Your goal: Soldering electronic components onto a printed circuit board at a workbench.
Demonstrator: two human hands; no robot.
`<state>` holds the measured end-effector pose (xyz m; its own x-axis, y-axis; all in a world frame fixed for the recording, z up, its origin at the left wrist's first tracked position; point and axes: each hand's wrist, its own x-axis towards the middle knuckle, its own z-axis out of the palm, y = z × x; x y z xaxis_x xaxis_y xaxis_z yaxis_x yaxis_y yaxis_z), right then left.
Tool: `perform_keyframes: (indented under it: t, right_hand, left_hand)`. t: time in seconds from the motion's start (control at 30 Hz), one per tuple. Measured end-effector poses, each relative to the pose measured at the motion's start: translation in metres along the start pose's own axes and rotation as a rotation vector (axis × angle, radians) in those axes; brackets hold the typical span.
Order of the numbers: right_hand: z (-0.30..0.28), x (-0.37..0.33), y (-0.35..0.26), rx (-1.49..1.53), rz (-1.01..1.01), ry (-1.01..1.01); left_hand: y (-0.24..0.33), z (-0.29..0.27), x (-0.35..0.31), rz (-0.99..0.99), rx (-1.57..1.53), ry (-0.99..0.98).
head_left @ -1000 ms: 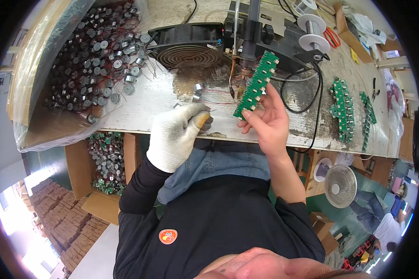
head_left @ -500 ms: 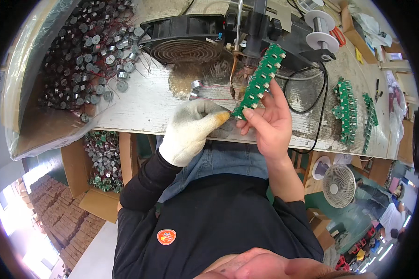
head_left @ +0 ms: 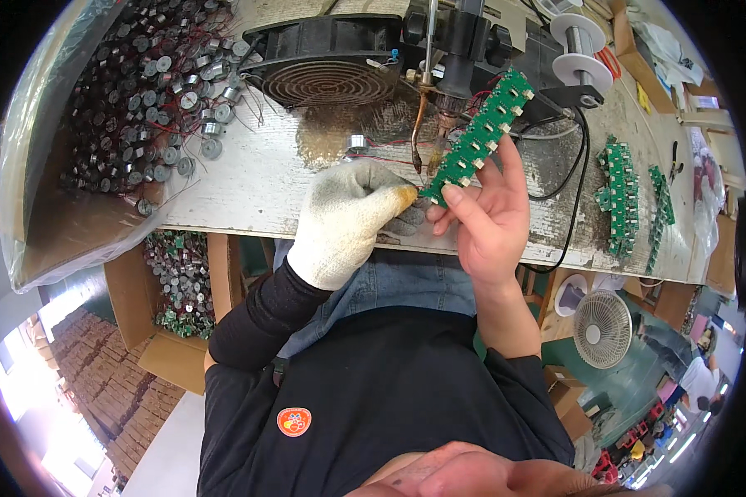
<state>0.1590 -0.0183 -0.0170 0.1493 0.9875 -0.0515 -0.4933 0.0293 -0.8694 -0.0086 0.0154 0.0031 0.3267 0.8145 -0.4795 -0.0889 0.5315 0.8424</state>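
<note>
My right hand, bare, grips the lower end of a long green circuit board strip between thumb and fingers. The strip tilts up to the right, with a row of small pale connectors along one edge. My left hand, in a white glove with a stained fingertip, is closed in a pinch beside the board's lower end; what it pinches is too small to make out. Just above the fingertips a soldering tip points downward from a stand. A small silver motor with red wires lies beyond the glove.
A plastic-lined box of small wired motors fills the left. Behind stand a black fan and a solder wire spool. More green boards lie at right, near a black cable. Below the table is a parts carton.
The board and my right hand have shifted slightly up and right, and the gloved left hand has followed a little rightward. Only one of two loose motors beyond the glove now shows.
</note>
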Motion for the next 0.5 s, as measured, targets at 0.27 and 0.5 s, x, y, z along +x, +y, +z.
perform_keyframes:
  t: [0.27,0.5]
  right_hand:
    - [0.002,0.001,-0.004,0.005,-0.003,-0.002]
    - [-0.001,-0.003,0.002,-0.015,-0.020,-0.006]
  left_hand:
    - [0.009,0.005,-0.002,-0.001,-0.074,-0.013]
    - [-0.003,0.002,-0.001,-0.009,-0.035,0.016]
